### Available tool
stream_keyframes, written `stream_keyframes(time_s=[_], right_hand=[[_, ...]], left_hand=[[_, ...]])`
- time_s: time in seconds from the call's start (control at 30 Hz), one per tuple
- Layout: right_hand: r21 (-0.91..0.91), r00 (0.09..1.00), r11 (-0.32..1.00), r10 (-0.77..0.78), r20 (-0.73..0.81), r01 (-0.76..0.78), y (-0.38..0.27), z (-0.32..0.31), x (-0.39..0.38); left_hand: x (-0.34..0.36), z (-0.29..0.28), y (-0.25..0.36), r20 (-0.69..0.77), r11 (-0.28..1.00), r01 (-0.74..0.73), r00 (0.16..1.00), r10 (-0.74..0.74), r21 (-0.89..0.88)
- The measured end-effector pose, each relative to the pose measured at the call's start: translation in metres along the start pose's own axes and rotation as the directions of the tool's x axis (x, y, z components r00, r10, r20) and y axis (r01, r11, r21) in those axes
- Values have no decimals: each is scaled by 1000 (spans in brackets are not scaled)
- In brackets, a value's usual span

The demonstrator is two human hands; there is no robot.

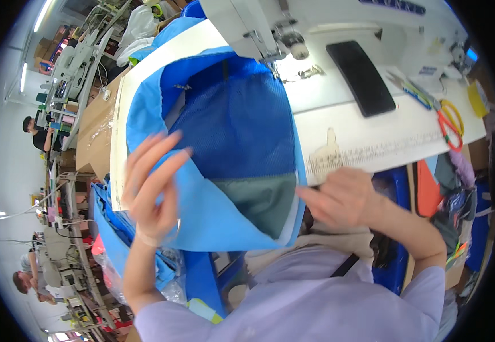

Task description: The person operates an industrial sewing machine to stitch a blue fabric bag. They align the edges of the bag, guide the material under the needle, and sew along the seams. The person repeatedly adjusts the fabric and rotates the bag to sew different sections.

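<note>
Light-blue cloth [202, 219] with dark-blue mesh panel [239, 125], central; white sewing machine [242, 28], 12 o'clock. Left hand [155, 185], 8 o'clock: fingers apart. Right hand [341, 199], 4 o'clock: curled at edge (can't tell whether pinching). Slack unguided, folds could bunch.

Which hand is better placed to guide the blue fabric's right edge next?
Probably the right hand: its fingers are at that edge, while the left hand is open over the blue fabric.
</note>
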State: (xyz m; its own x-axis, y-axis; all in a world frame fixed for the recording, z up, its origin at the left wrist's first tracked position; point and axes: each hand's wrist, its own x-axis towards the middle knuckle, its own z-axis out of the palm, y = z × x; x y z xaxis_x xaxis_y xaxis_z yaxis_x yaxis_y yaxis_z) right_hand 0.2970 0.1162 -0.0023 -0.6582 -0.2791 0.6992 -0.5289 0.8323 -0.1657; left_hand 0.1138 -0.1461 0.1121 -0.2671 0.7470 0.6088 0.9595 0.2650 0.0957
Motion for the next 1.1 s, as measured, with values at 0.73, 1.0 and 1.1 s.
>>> stream_keyframes(time_s=[0.73,1.0,1.1], right_hand=[[597,981,802,105,-162,13,-138,31,17],[686,972,727,184,-144,-36,-148,21,-6],[703,964,703,247,-102,-106,-155,38,-24]], left_hand=[[-168,80,24,399,-441,95,624,-672,-892],[-149,29,-40,379,-391,94,527,-761,-916],[-172,3,-70,410,-399,124,444,-797,-909]])
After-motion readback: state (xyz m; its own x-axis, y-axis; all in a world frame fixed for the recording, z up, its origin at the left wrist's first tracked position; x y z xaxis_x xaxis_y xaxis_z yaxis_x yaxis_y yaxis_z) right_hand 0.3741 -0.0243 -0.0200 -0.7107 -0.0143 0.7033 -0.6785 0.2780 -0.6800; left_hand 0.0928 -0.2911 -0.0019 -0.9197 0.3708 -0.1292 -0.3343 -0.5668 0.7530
